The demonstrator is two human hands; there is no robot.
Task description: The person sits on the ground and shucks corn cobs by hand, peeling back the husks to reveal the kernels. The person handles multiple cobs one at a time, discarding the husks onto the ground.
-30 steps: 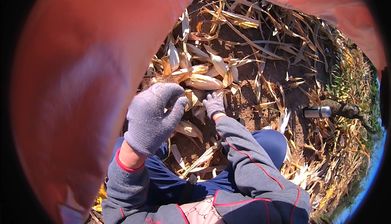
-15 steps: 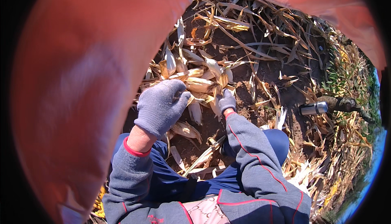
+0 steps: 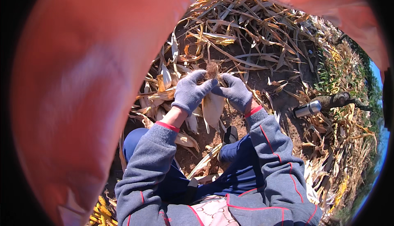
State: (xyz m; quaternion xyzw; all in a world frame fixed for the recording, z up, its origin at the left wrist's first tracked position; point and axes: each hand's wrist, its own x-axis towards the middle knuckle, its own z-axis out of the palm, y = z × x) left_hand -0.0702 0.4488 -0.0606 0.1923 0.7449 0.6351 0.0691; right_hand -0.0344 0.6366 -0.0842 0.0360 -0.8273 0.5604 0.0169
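Observation:
Both my hands wear grey knit gloves and meet at the top of one ear of corn in its pale dry husk. Brown silk sticks up at its tip, between the gloves. My left hand pinches the husk from the left, with thumb and fingers closed. From the right, my right hand closes on the same tip, its thumb close to the left one. The ear's broad end hangs down below the gloves. Husked-over ears lie on the ground just beyond and left of my left hand.
Dry stalks and leaves cover the far ground. A silver flask lies at the right beside a dark branch-like object. Yellow bare cobs are at the lower left. An orange-red sheet hangs across the left and top.
My right hand has lifted an ear of corn from the pile and drawn it nearer. My left hand has moved right and joined it at the ear's tip.

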